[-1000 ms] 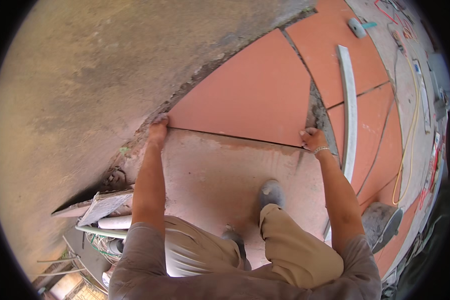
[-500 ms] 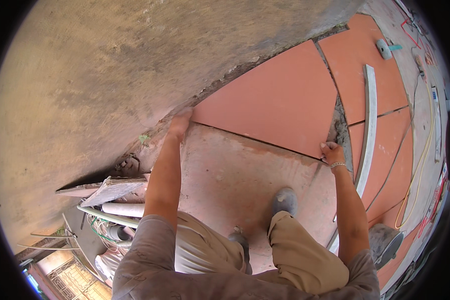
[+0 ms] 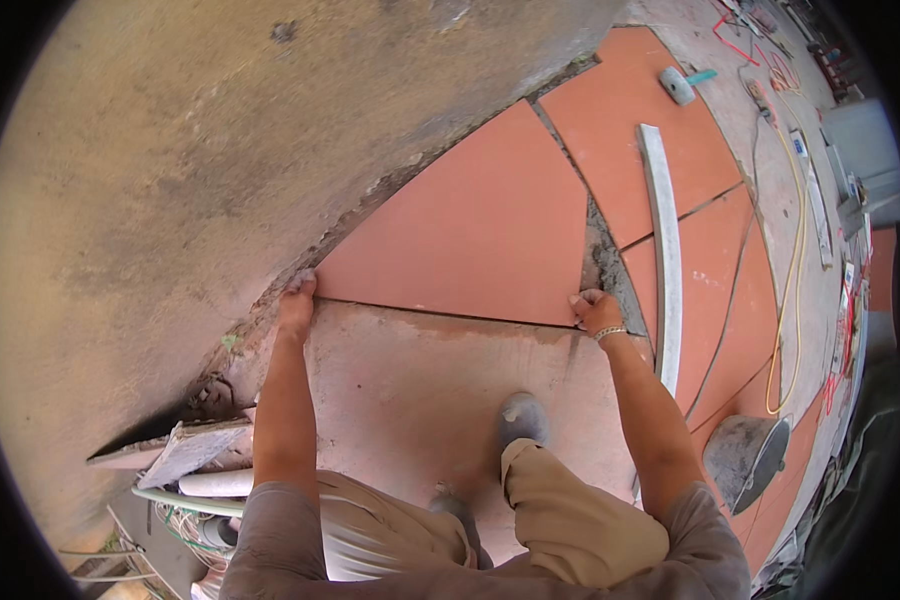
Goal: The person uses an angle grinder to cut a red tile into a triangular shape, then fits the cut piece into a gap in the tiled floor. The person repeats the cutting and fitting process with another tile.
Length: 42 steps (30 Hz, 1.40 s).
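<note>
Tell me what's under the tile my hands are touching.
Along the near edge of the tile, only a dark gap shows. Rough grey material lies bare beside its right edge; what lies beneath is covered.

The shirt (image 3: 278, 530) is grey-brown, short-sleeved; the trousers (image 3: 582, 515), beige and creased. The shoes (image 3: 524, 420) are grey; the bracelet (image 3: 609, 332), pale.

plain orange-red tile (image 3: 460, 225), pale grey bar (image 3: 662, 250), blotchy tan wall (image 3: 200, 180), grey-and-teal mallet (image 3: 677, 86)

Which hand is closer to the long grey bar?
The right hand, left of the grey bar; the left hand is farther, at the left corner of the big tile, by the wall.
</note>
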Each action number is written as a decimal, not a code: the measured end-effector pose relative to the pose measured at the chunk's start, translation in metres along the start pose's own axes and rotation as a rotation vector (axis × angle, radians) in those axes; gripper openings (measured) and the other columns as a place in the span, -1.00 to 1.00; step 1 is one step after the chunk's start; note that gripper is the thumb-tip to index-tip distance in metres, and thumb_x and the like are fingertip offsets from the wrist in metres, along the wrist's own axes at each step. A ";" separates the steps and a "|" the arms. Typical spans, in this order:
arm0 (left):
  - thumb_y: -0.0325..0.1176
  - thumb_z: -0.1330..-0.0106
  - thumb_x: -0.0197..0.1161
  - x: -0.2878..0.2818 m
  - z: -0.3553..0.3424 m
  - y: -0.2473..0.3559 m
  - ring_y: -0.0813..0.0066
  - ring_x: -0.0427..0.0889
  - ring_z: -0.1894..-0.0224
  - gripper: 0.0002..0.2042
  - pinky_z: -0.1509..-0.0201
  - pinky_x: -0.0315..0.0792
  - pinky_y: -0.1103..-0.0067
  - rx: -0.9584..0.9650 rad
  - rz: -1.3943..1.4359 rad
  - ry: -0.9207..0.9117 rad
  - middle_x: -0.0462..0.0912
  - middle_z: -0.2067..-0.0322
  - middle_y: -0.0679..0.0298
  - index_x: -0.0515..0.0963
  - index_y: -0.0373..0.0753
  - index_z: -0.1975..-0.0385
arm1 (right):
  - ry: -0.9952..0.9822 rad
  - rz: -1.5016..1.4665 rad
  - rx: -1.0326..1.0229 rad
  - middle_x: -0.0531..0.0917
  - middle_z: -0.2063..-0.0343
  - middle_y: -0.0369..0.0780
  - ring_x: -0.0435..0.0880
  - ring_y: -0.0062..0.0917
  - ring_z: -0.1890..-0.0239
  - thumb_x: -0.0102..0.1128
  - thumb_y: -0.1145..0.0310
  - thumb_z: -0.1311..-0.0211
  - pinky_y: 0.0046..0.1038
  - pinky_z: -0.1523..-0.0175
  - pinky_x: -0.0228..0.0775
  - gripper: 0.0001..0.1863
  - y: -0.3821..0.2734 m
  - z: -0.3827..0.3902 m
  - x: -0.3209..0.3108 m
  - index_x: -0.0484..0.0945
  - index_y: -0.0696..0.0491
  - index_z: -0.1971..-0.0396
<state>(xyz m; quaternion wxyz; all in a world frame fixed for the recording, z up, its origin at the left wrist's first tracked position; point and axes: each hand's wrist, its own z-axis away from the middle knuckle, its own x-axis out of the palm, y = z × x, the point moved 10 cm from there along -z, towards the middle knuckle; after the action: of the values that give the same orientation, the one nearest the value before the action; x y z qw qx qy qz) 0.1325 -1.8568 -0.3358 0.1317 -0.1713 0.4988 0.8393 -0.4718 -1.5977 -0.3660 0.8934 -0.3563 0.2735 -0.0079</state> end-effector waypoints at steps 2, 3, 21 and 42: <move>-0.27 -0.53 0.26 -0.001 -0.004 -0.010 0.47 0.60 -0.21 -0.62 -0.40 0.36 0.53 -0.022 0.066 0.004 0.73 -0.14 0.24 0.64 -0.36 -0.21 | 0.029 0.074 -0.013 0.74 0.58 -0.20 0.71 -0.54 0.54 0.41 0.10 -0.33 -0.42 0.39 0.53 -0.61 -0.006 0.003 -0.004 0.75 0.20 0.21; -0.27 -0.53 0.26 0.000 -0.007 -0.011 0.49 0.61 -0.18 -0.63 -0.38 0.37 0.54 0.008 0.083 -0.025 0.74 -0.11 0.26 0.65 -0.36 -0.20 | 0.042 0.094 -0.007 0.75 0.58 -0.18 0.73 -0.50 0.53 0.41 0.09 -0.32 -0.39 0.37 0.54 -0.59 -0.008 0.005 -0.006 0.75 0.20 0.21; -0.13 -0.46 0.34 0.016 0.021 0.054 0.22 0.70 -0.02 -0.67 -0.12 0.54 0.35 0.156 -0.637 0.197 0.77 0.06 0.04 0.69 -0.32 0.08 | 0.162 0.361 -0.222 0.73 0.11 0.08 0.72 -0.05 0.06 0.44 0.22 -0.22 -0.14 -0.10 0.55 -0.56 0.047 0.153 -0.063 0.65 0.21 0.01; 0.37 -0.10 0.48 0.357 0.074 0.208 -0.34 -0.38 -0.66 0.22 -0.72 -0.19 0.10 0.325 -1.247 -0.415 -0.31 -0.68 0.04 -0.15 0.17 -0.68 | -0.129 0.663 0.079 0.01 -0.51 0.43 0.02 0.25 -0.60 0.43 0.04 -0.29 -0.09 -0.63 0.06 0.04 0.094 0.197 -0.049 0.03 0.14 -0.59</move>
<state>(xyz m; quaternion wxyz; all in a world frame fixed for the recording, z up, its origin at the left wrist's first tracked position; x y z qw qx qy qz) -0.2840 -1.8711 -0.2880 0.7084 -0.2403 0.3908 0.5363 -0.4332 -1.3933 -0.2851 0.8758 -0.2130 0.3170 0.2951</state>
